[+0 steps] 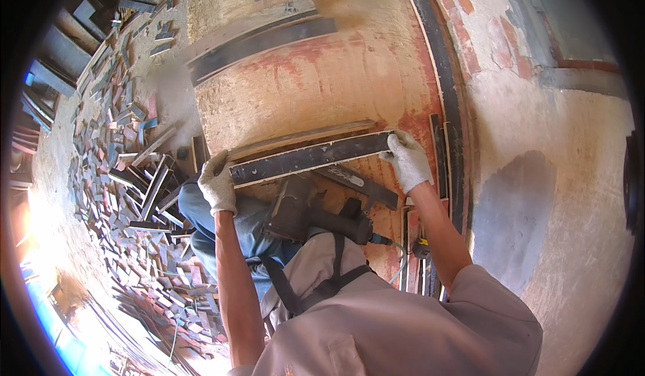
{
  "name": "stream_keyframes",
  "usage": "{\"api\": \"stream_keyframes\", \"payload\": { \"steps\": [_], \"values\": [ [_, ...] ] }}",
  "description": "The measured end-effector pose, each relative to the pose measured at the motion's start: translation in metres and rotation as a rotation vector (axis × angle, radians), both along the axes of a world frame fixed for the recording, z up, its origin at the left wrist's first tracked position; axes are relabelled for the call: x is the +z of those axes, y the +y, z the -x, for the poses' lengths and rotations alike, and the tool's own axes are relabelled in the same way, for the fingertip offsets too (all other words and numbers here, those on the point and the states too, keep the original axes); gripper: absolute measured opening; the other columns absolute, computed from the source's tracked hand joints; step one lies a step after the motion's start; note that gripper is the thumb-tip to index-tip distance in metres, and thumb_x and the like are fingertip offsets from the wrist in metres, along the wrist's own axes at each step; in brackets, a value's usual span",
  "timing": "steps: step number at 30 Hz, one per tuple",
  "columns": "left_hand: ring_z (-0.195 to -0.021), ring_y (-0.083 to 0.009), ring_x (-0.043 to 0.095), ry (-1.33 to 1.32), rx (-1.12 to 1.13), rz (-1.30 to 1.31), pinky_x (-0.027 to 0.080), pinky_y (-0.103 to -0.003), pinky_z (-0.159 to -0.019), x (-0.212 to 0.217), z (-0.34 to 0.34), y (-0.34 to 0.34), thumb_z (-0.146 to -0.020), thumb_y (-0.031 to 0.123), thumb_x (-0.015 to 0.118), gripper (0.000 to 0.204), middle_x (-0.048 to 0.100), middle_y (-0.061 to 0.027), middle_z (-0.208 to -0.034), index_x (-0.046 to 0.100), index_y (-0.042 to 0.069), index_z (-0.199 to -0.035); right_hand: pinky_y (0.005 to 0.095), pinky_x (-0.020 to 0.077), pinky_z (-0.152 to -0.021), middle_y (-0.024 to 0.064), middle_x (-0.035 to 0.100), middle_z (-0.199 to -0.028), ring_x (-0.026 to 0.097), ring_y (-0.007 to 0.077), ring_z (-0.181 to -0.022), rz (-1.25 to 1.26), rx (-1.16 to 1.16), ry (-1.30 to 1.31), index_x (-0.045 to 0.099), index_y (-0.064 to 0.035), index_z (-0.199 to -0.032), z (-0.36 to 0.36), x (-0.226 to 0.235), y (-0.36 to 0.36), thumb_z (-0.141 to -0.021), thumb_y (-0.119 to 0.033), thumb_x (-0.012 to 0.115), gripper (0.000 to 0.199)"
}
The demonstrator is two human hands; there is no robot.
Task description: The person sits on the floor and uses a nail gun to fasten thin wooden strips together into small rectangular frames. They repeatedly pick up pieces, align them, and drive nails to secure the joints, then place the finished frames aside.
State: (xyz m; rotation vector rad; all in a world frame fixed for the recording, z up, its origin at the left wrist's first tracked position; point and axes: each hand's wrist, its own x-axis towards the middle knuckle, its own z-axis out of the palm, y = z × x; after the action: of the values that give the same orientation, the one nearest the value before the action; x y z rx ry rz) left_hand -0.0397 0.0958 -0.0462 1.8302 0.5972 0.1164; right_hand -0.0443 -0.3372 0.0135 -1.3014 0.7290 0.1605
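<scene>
Between my gloved hands I hold a dark-faced plywood strip (pixel 309 159) with pale edges, slightly higher at its right end. My left hand (pixel 218 184) is closed around the left end. At the other end my right hand (pixel 408 160) grips the strip, thumb on its upper face. Just beyond it, a narrow wooden strip (pixel 302 139) lies on the plywood board (pixel 289 97). A dark nail gun (pixel 302 211) rests close to my lap, with its long magazine (pixel 356 184) pointing right, partly behind the held strip.
Two more strips (pixel 262 43) lie across the board's far part. A long dark strip (pixel 447 80) runs along its right edge, beside a worn wall (pixel 531 141). Many wood offcuts (pixel 141 188) cover the floor at left. A hose (pixel 402 262) leads from the nail gun.
</scene>
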Motion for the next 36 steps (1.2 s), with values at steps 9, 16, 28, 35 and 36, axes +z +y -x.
{"api": "stream_keyframes", "payload": {
  "steps": [9,16,28,35,36],
  "values": [
    [-0.098,-0.0156,0.070,-0.038,-0.020,-0.031,0.054,-0.029,-0.092,-0.003,0.000,0.000,-0.090,-0.004,0.067,0.029,0.076,-0.0091,-0.106,0.078,0.004,-0.116,0.0294,0.0634,-0.070,0.0074,0.070,-0.111,0.070,0.0144,-0.089,0.082,0.005,-0.003,0.064,-0.0043,-0.134,-0.013,-0.019,0.009,-0.101,-0.014,0.068,0.034],
    [-0.106,-0.0163,0.069,0.000,0.005,0.055,0.051,-0.029,-0.098,-0.003,-0.002,0.005,-0.095,-0.004,0.059,0.027,0.077,-0.0094,-0.110,0.078,0.002,-0.114,0.0338,0.0542,-0.097,0.0138,0.068,-0.130,0.067,0.0255,-0.114,0.500,0.423,-0.062,0.054,-0.0124,-0.150,-0.026,-0.019,0.005,-0.091,-0.006,0.076,0.063],
    [-0.109,-0.0203,0.067,-0.088,-0.016,0.139,0.049,-0.034,-0.101,0.016,-0.002,-0.004,-0.108,0.020,0.052,0.034,0.073,-0.0113,-0.115,0.070,-0.001,-0.128,0.0457,0.0553,-0.092,0.0155,0.073,-0.116,0.070,0.0348,-0.109,1.316,0.763,-0.411,0.066,-0.0137,-0.130,-0.069,-0.007,0.009,-0.083,-0.009,0.080,0.049],
    [-0.124,-0.0311,0.060,-0.020,-0.159,-0.254,0.044,-0.041,-0.109,0.021,-0.001,-0.022,-0.098,0.020,0.066,0.036,0.066,-0.0161,-0.131,0.068,0.010,-0.133,0.0462,0.0535,-0.097,0.0153,0.071,-0.117,0.066,0.0352,-0.109,1.473,1.011,-0.303,0.058,-0.0125,-0.141,-0.150,0.041,0.033,-0.086,-0.018,0.076,0.058],
    [-0.123,-0.0332,0.060,-0.082,-0.150,-0.348,0.044,-0.043,-0.110,0.017,0.001,-0.024,-0.091,0.012,0.070,0.041,0.065,-0.0159,-0.130,0.067,0.010,-0.133,0.0459,0.0533,-0.097,0.0147,0.071,-0.115,0.066,0.0338,-0.110,1.503,0.936,-0.457,0.058,-0.0114,-0.141,-0.174,0.046,0.056,-0.085,-0.019,0.077,0.059]
  ]
}}
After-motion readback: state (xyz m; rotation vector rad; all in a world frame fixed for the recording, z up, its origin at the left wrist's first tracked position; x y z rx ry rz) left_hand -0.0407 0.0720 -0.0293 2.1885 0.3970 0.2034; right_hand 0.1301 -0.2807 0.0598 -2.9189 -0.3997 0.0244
